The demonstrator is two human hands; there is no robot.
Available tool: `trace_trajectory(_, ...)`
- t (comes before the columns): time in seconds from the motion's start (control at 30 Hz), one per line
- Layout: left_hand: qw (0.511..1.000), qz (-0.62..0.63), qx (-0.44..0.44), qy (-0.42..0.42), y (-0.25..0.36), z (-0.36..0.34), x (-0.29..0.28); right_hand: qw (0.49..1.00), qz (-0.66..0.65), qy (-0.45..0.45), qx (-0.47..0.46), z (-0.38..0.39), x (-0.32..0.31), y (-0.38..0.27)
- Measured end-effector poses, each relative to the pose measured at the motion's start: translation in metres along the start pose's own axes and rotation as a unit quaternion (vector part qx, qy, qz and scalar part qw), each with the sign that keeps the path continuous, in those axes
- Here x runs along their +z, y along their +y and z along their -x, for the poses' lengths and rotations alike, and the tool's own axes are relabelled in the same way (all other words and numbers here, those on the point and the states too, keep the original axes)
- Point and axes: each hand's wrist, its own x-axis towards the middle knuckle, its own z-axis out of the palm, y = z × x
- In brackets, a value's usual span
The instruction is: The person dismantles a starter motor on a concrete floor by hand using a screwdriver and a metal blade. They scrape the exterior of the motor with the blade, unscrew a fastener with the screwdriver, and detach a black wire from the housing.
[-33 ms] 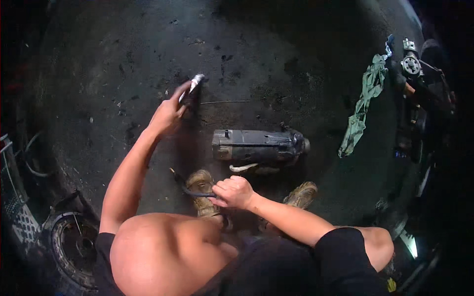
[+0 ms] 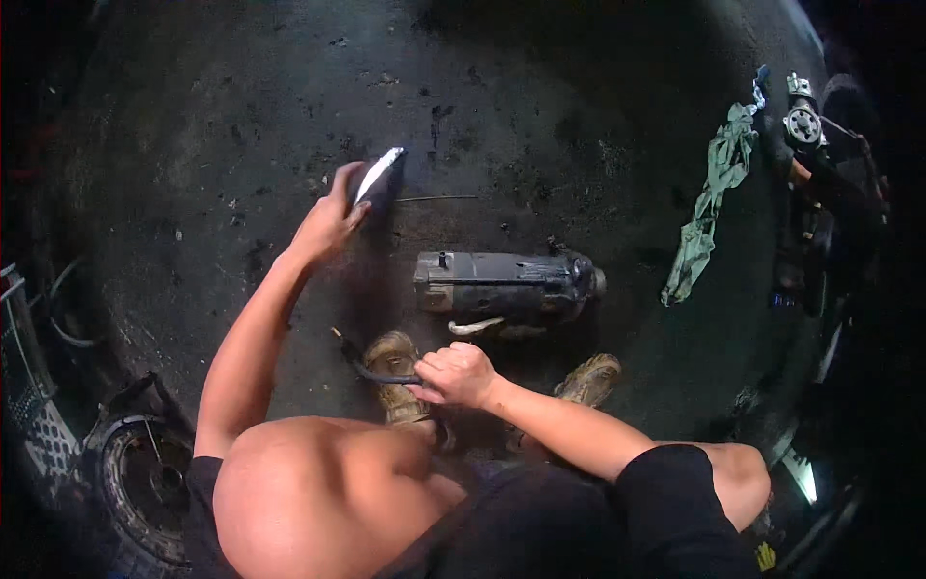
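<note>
My left hand [image 2: 330, 219] reaches out over the floor. Its fingers and thumb hold a flat dark thing with a bright silvery edge [image 2: 376, 177]; its kind does not show. Closer in, my right hand [image 2: 457, 375] is wrapped round a bent black cable-like tool [image 2: 386, 378]. The tool's thin copper-coloured tip points up and left, past my left shoe. Between and beyond my shoes a dark metal cylinder [image 2: 502, 284] lies on its side, apart from both hands. A pale curved piece [image 2: 476, 327] sits against its near side.
A thin rod [image 2: 437, 198] lies on the dark, stained floor [image 2: 289, 106]. To the right is a crumpled green cloth [image 2: 712, 198], with a metal part with a round wheel [image 2: 803, 124] beyond it. A spoked wheel [image 2: 108, 473] stands at lower left. My shoes [image 2: 391, 357] are below the cylinder.
The flat thing in my left hand has turned, so its silvery edge shows longer and brighter. My left index finger has drawn back a little. My right hand stays still.
</note>
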Motion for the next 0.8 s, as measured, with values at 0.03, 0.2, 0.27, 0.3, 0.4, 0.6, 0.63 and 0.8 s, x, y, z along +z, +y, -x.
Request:
trace_trajectory(0.03, 0.999, 0.029, 0.021, -0.014, 0.005, 0.0, -0.001, 1.0, -0.001, -0.006, 0.003, 0.001, -0.001, 0.001)
trace_trajectory(0.2, 0.997, 0.06, 0.032, -0.047, 0.018, -0.03, -0.016, 1.0, -0.004, -0.017, 0.009, -0.001, -0.004, 0.0)
trace_trajectory(0.27, 0.989, 0.107, -0.037, -0.09, 0.023, -0.046, -0.021, 1.0, 0.004, -0.016, 0.009, -0.002, -0.005, -0.001)
trace_trajectory(0.3, 0.996, 0.045, -0.027, -0.074, 0.027, -0.052, -0.02, 1.0, 0.006, -0.018, 0.009, -0.001, -0.004, -0.001)
trace_trajectory(0.4, 0.999, -0.04, 0.021, -0.016, 0.037, -0.062, -0.006, 1.0, 0.005, -0.012, 0.014, 0.001, -0.003, 0.0)
trace_trajectory(0.6, 0.987, -0.109, 0.113, 0.021, 0.011, -0.067, 0.014, 0.999, -0.004, -0.032, 0.014, -0.002, -0.004, 0.0)
trace_trajectory(0.63, 0.985, -0.131, 0.115, 0.021, 0.008, -0.066, 0.014, 0.999, -0.002, -0.031, 0.013, -0.002, -0.004, 0.0)
trace_trajectory(0.8, 0.954, -0.288, 0.079, 0.008, 0.018, -0.056, 0.018, 0.999, 0.002, -0.034, 0.015, 0.002, -0.003, 0.002)
